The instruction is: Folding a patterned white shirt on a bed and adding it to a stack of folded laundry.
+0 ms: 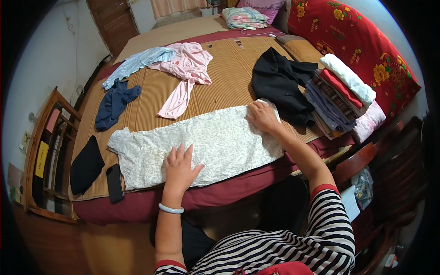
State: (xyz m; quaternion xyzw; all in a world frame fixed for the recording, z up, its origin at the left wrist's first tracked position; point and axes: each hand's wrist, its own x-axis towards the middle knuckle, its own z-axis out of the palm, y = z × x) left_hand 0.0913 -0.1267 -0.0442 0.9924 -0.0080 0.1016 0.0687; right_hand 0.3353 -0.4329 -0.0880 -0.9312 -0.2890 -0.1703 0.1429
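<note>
A white garment with a fine grey pattern (220, 137) lies stretched lengthwise along the near edge of the bed, its narrower end to the left. My left hand (180, 167) rests on its near left part, fingers spread. At its far right end my right hand (263, 115) lies flat on the cloth, with the fingers stretched out. Neither hand grips anything. Left of the garment, near the bed's edge, are a black phone (115, 183) and a folded black cloth (87, 166).
Farther back lie a pink top (189, 64), a light blue striped garment (137, 64) and a navy garment (115, 104). Black clothing (282, 85) spreads at right beside a stack of folded clothes (337, 98). A wooden chair (389, 178) stands at the right.
</note>
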